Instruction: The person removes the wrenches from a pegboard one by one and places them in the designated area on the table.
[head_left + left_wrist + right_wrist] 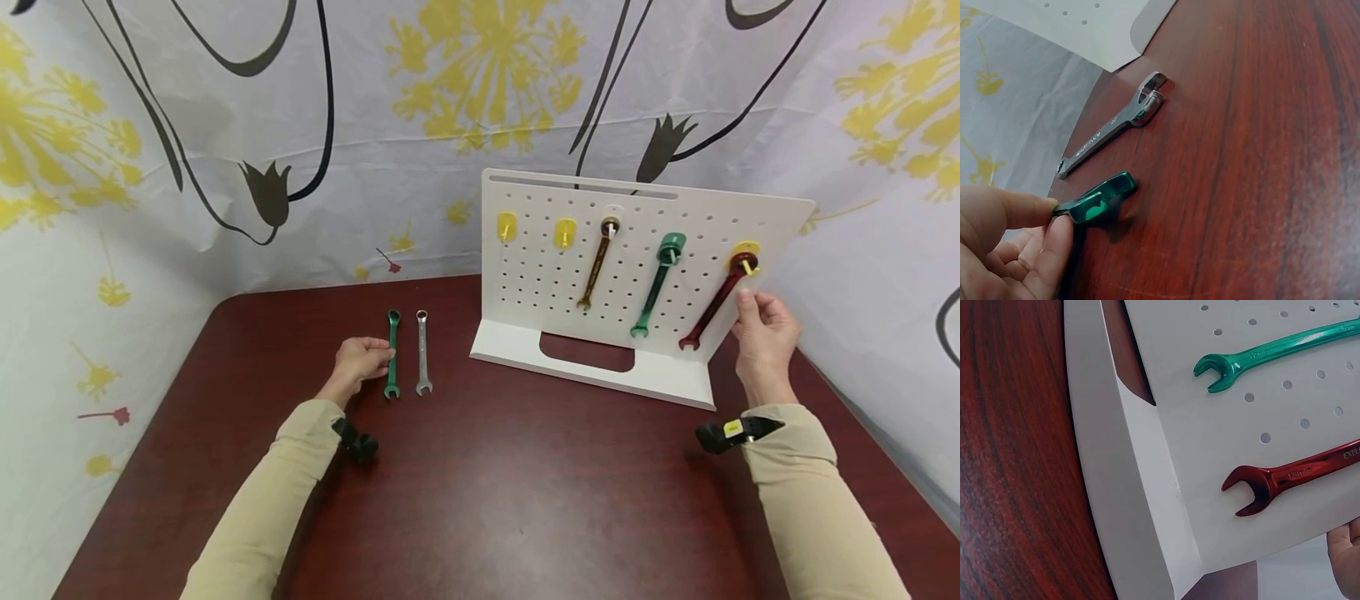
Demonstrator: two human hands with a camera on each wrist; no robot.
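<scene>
My left hand point(360, 362) pinches a green combination wrench point(1094, 203) between thumb and fingers, its open end raised over the table in the left wrist view. A silver combination wrench point(423, 354) lies just to its right. At the right, my right hand point(768, 342) grips the side edge of a white pegboard point(720, 217), thumb at the front. Close to that thumb, a red wrench point(715, 305) hangs from a yellow hook. Another green wrench point(1291, 347) and a bronze-coloured wrench point(596, 271) hang further left on the board.
Two yellow hooks, one at the far left point(507, 227) and another beside it point(565, 233), hold nothing. The board's white foot point(667, 385) stands on the dark red table point(510, 500). A patterned curtain point(360, 225) surrounds the table's back and sides.
</scene>
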